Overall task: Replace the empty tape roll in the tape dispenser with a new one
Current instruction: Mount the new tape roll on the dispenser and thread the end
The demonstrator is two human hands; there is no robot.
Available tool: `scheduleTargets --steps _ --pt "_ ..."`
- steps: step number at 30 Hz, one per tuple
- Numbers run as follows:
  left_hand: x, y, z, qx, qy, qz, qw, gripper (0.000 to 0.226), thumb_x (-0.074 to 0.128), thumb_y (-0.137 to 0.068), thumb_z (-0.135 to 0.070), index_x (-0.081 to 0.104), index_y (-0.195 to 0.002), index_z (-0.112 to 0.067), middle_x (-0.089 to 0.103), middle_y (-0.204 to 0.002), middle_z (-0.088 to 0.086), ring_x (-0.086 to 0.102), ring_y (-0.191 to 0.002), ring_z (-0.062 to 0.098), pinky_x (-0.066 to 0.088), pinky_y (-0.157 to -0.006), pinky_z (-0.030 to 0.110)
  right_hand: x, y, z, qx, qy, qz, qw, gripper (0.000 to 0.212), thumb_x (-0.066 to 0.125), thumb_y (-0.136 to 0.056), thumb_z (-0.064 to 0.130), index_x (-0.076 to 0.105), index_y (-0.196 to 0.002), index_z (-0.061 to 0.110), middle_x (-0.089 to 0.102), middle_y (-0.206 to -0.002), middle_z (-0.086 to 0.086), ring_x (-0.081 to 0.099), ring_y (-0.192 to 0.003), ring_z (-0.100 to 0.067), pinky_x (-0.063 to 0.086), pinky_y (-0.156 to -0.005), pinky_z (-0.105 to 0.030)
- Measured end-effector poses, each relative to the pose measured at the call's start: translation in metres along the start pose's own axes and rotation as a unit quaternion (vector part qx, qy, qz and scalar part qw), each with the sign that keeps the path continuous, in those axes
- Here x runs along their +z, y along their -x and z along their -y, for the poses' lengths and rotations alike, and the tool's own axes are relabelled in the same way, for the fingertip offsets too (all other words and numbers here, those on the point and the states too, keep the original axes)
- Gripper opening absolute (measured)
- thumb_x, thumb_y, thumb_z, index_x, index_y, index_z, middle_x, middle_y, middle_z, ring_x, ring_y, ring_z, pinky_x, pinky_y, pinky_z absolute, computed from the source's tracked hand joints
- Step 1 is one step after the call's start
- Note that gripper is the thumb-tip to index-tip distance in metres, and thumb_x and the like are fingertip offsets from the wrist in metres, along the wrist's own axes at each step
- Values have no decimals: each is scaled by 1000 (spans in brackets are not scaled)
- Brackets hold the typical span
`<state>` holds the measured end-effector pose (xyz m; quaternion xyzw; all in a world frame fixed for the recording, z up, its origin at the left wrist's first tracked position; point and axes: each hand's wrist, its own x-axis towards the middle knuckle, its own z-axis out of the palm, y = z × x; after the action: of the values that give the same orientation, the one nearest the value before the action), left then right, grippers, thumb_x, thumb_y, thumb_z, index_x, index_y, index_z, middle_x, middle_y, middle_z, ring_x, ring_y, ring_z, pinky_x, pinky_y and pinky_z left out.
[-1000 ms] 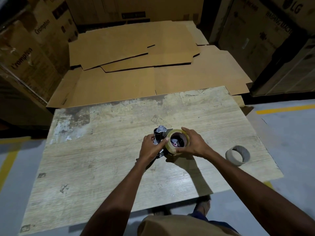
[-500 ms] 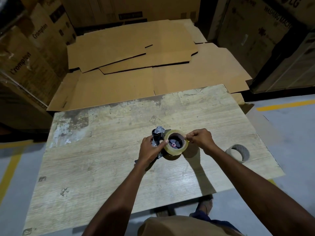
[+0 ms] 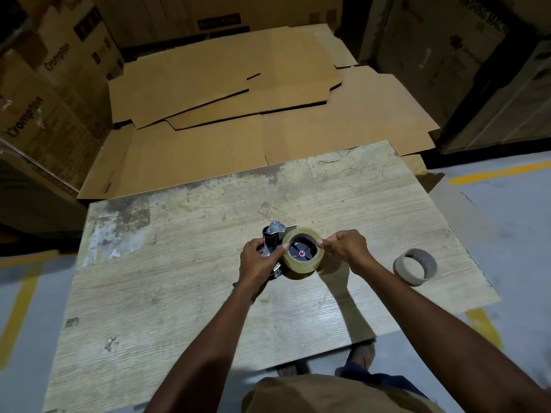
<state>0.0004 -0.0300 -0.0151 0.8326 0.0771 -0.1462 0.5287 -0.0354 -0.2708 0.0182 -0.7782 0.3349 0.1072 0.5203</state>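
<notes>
Hands first: I see my left hand (image 3: 258,262) wrapped around the body of the tape dispenser (image 3: 272,242), thumb resting against the near-left rim of the new tape roll (image 3: 302,254). My right hand (image 3: 346,245) is at the roll's right edge with the fingertips (image 3: 323,242) pinched together on its rim, though I cannot tell whether they have hold of a loose tape end. The clear roll sits over the dispenser's black hub, whose red centre shows through the hole, and both rest on the table (image 3: 179,293), a little right of the middle. To the right, well apart from my hands, the empty tape roll (image 3: 415,266), a bare grey cardboard ring, lies near the table's right edge. Beyond the far edge lie flattened cardboard sheets (image 3: 238,93), with stacked printed boxes (image 3: 44,93) on both sides. Grey floor with yellow lines (image 3: 501,171) surrounds the table.
</notes>
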Motion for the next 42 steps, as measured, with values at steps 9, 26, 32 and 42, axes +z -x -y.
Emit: scheduleTargets --steps 9,26,32,42 --pt "3 -2 10 0 3 -1 1000 87 87 -55 -74 67 -121 -22 63 -120 -6 64 -109 11 57 -91 35 -8 -6 8 -17 41 38 998 36 93 -74 34 70 -63 9 66 -58 0 55 -53 -11 42 -54 -25" --pt "13 -9 2 -30 -83 -38 995 65 93 -60 -55 60 -108 -28 66 -116 -5 65 -102 19 55 -91 46 4 -9 -17 -41 65 12 997 46 87 -80 43 76 -66 0 76 -61 -7 77 -69 -18 61 -82 -35" --pt "15 -7 -4 -41 -108 -51 992 62 93 -63 -53 56 -106 -30 66 -116 -6 65 -101 20 52 -88 40 5 -12 -23 -51 97 3 994 44 87 -79 47 73 -60 10 76 -64 -6 74 -67 -15 60 -78 -33" --pt "4 5 -6 1 -65 -12 998 54 91 -71 -48 63 -108 -22 67 -106 -5 66 -97 16 53 -78 28 7 0 -13 -57 119 15 991 46 81 -87 41 65 -59 8 73 -65 -11 67 -61 -18 53 -67 -31"
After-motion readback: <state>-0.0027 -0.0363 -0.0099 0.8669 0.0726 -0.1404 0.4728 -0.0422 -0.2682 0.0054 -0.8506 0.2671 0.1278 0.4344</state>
